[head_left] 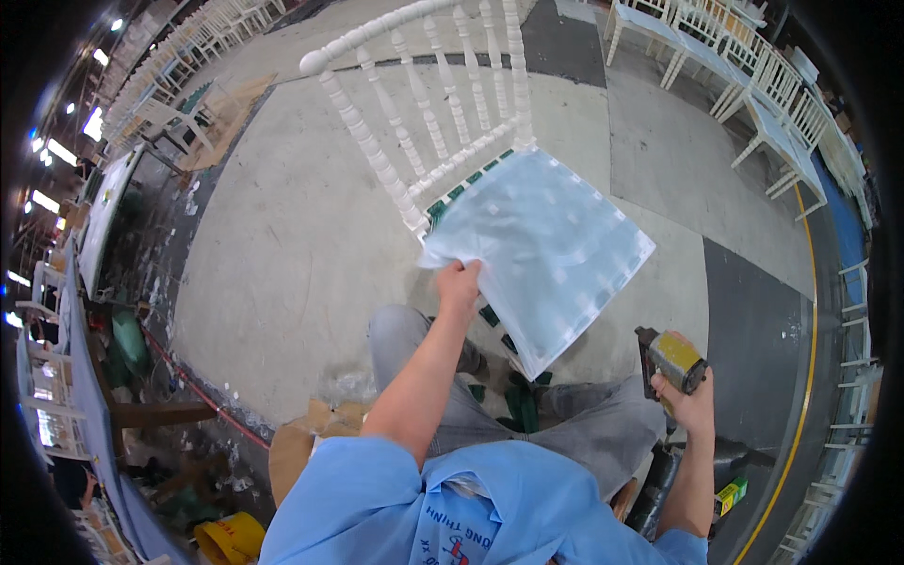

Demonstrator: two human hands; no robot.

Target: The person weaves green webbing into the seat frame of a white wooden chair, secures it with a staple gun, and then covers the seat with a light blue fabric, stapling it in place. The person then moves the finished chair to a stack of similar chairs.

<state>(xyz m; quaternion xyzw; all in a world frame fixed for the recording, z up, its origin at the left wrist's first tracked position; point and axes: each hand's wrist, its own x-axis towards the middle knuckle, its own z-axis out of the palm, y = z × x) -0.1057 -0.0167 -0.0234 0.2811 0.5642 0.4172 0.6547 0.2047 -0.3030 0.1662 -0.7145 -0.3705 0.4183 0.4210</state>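
In front of me stands a white chair with a turned spindle back (419,104). A translucent pale-blue plastic sheet (556,245) lies over its seat, and green webbing (471,184) shows along the seat's back and left edges. My left hand (459,284) pinches the sheet's near left part, which is gathered in folds at the fingers. Off to the right of the seat, above my right thigh, my right hand (687,400) grips a yellow and black staple gun (676,358) by its handle. The gun is apart from the chair.
Rows of white chairs stand at the far left (188,47) and far right (697,47). A long table (108,217) is on the left, with a red hose (202,391) along the floor. A yellow bucket (231,539) sits at lower left, a green and yellow box (730,496) at lower right.
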